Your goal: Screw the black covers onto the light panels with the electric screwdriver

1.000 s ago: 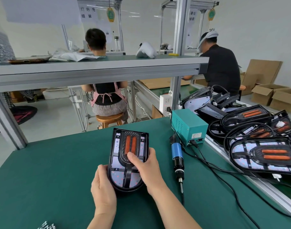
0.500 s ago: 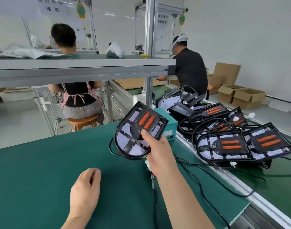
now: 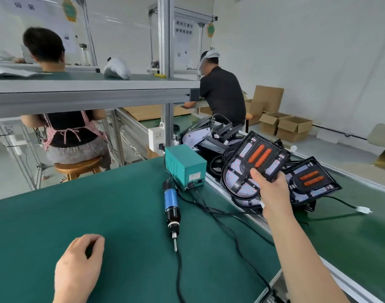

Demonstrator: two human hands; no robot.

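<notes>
My right hand grips a light panel with a black cover and two orange strips, holding it tilted in the air above the pile of similar panels on the conveyor at the right. Loosely curled, my left hand rests on the green mat and holds nothing. The electric screwdriver, blue and black, lies on the mat between my hands with its bit pointing toward me.
A teal power box stands behind the screwdriver, with black cables trailing across the mat. Two people sit with their backs to me beyond a grey overhead shelf. Cardboard boxes stand at the far right.
My right hand lifted the panel off the mat and carried it rightward over the pile on the conveyor. My left hand let go of it and settled on the mat.
</notes>
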